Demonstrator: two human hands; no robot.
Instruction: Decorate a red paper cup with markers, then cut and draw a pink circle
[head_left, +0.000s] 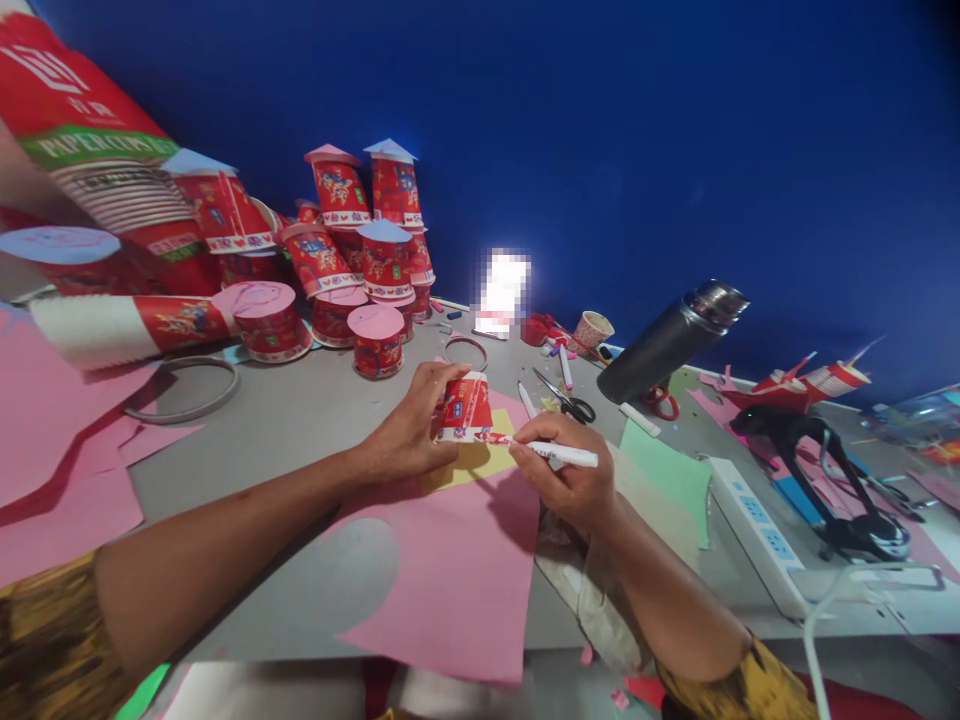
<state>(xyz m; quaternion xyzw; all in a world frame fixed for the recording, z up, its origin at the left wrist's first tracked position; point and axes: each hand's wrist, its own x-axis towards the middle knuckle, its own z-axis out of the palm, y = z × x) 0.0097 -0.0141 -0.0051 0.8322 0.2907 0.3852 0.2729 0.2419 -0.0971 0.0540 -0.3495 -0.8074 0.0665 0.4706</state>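
The left hand [415,422] — half-curled — gripped a red cup [466,405]. The right hand [576,478], closed, held a white marker [562,454]; pink paper [465,585] lay below.

"PAPER CUPS" on cup package [97,145], left of and beyond left hand [409,425], blurred lettering on white marker [566,454] in right hand [574,485]

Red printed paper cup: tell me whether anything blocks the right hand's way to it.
Nothing visible does: only the white marker held in the right hand spans the gap to the red printed paper cup, gripped by the left hand.
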